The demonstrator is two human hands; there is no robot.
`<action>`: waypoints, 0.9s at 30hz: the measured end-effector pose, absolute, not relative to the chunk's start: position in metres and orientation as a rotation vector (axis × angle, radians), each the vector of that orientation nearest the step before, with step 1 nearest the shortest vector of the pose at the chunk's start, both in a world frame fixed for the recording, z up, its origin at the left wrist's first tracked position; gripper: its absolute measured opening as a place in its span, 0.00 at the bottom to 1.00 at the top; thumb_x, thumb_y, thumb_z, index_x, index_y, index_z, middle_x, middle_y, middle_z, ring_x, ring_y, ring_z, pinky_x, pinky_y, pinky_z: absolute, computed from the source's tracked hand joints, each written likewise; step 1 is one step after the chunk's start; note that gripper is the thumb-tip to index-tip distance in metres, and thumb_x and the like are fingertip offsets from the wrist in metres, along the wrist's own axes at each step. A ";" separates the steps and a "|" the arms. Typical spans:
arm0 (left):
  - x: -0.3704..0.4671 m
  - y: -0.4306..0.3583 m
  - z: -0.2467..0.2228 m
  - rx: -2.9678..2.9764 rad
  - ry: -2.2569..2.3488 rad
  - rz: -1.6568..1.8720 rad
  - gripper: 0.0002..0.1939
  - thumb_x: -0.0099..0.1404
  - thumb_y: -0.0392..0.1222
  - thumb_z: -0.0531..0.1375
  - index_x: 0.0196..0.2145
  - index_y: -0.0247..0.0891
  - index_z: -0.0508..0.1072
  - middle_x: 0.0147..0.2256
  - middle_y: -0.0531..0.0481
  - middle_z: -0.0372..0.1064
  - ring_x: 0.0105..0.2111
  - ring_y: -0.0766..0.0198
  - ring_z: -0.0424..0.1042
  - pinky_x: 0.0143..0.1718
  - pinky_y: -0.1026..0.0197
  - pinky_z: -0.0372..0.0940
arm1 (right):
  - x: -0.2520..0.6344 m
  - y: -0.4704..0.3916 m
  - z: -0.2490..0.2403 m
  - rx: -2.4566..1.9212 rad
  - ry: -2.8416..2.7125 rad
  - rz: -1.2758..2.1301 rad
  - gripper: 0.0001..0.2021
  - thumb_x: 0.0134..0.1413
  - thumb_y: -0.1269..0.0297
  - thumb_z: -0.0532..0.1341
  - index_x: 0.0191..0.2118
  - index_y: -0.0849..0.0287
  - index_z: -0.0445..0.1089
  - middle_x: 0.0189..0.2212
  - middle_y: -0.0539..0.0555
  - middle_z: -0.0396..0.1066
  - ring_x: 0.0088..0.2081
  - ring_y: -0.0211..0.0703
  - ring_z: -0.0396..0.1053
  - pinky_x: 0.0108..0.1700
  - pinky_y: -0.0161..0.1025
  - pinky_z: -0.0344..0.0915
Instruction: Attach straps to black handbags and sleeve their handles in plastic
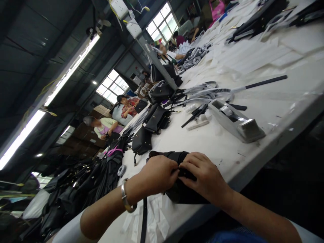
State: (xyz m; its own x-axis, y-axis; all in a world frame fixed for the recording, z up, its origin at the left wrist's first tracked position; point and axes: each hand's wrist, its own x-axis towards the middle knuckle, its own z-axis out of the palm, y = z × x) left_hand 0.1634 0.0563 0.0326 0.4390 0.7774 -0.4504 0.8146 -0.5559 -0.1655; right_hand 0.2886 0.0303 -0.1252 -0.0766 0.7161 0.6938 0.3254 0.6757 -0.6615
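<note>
A black handbag (186, 194) lies on the white table right in front of me, partly covered by my hands. My left hand (160, 173), with a silver bracelet on its wrist, is closed in a pinch at the bag's upper part. Close beside it, my right hand (204, 175) also pinches the bag, its thumb and fingertips almost meeting those of the left. The small part between the fingertips is dark and cannot be made out. A black strap (143, 219) hangs down across the table left of the bag.
A tape dispenser (235, 121) stands right of the bag. Beyond are black bags (157, 118), loose straps (202, 91) and white sheets (253, 57). A heap of black bags (65, 189) lies at left. Co-workers (108, 128) sit along the table's far side.
</note>
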 end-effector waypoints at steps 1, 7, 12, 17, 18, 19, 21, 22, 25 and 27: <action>0.164 0.056 0.032 2.633 1.419 -0.788 0.13 0.63 0.42 0.55 0.25 0.38 0.76 0.21 0.49 0.70 0.21 0.64 0.62 0.23 0.61 0.44 | 0.287 0.029 -0.126 -0.843 -1.662 0.378 0.09 0.50 0.73 0.68 0.38 0.60 0.72 0.35 0.55 0.72 0.43 0.52 0.67 0.49 0.52 0.66; 0.164 0.071 0.022 2.529 1.246 -0.851 0.13 0.62 0.41 0.56 0.26 0.38 0.78 0.22 0.50 0.72 0.20 0.66 0.61 0.22 0.61 0.47 | 0.279 0.023 -0.134 -0.835 -1.638 0.339 0.07 0.52 0.75 0.67 0.38 0.63 0.72 0.37 0.58 0.73 0.45 0.52 0.67 0.54 0.51 0.65; 0.160 0.078 0.012 2.651 1.205 -0.845 0.12 0.62 0.41 0.56 0.26 0.38 0.78 0.24 0.48 0.74 0.22 0.62 0.65 0.23 0.60 0.46 | 0.277 0.028 -0.138 -0.894 -1.659 0.400 0.08 0.52 0.74 0.67 0.39 0.61 0.73 0.36 0.56 0.73 0.44 0.52 0.67 0.52 0.52 0.66; 0.141 0.087 0.008 2.265 1.363 -0.510 0.16 0.67 0.50 0.55 0.29 0.36 0.74 0.24 0.51 0.69 0.24 0.65 0.66 0.25 0.64 0.54 | 0.286 0.031 -0.137 -1.046 -1.634 0.465 0.12 0.55 0.66 0.67 0.46 0.57 0.72 0.40 0.56 0.73 0.45 0.52 0.68 0.51 0.52 0.67; 0.137 0.087 0.007 2.105 1.372 -0.427 0.18 0.67 0.53 0.55 0.30 0.36 0.72 0.23 0.53 0.67 0.23 0.66 0.65 0.24 0.65 0.55 | 0.288 0.030 -0.136 -1.071 -1.642 0.476 0.13 0.56 0.65 0.67 0.47 0.57 0.72 0.42 0.56 0.73 0.47 0.53 0.68 0.51 0.53 0.67; 0.133 0.086 0.005 1.964 1.372 -0.354 0.19 0.67 0.55 0.55 0.29 0.36 0.71 0.21 0.55 0.65 0.22 0.68 0.64 0.23 0.66 0.55 | 0.291 0.028 -0.136 -1.097 -1.648 0.488 0.15 0.55 0.65 0.67 0.48 0.56 0.71 0.43 0.56 0.73 0.48 0.53 0.68 0.52 0.53 0.67; 0.129 0.082 0.002 1.800 1.366 -0.246 0.21 0.67 0.57 0.55 0.28 0.36 0.68 0.20 0.57 0.62 0.20 0.70 0.60 0.21 0.68 0.53 | 0.293 0.023 -0.137 -1.140 -1.653 0.523 0.16 0.54 0.65 0.68 0.49 0.54 0.70 0.44 0.55 0.73 0.48 0.53 0.68 0.52 0.54 0.67; 0.127 0.080 0.000 1.782 1.362 -0.210 0.21 0.67 0.57 0.55 0.27 0.36 0.68 0.20 0.57 0.62 0.19 0.71 0.59 0.21 0.68 0.52 | 0.294 0.020 -0.138 -1.151 -1.649 0.545 0.16 0.54 0.65 0.68 0.49 0.54 0.70 0.43 0.55 0.73 0.48 0.53 0.69 0.51 0.54 0.67; 0.125 0.072 -0.003 1.860 1.364 -0.085 0.17 0.66 0.53 0.57 0.31 0.35 0.72 0.23 0.55 0.66 0.22 0.69 0.63 0.24 0.68 0.56 | 0.293 0.017 -0.140 -1.136 -1.618 0.611 0.11 0.55 0.66 0.67 0.45 0.53 0.71 0.42 0.53 0.73 0.46 0.50 0.70 0.50 0.50 0.69; 0.121 0.068 -0.004 1.967 1.347 0.023 0.14 0.65 0.50 0.60 0.39 0.35 0.74 0.29 0.52 0.72 0.29 0.66 0.68 0.31 0.66 0.61 | 0.293 0.018 -0.141 -1.118 -1.606 0.625 0.10 0.56 0.66 0.66 0.45 0.54 0.72 0.42 0.53 0.73 0.46 0.49 0.71 0.49 0.48 0.70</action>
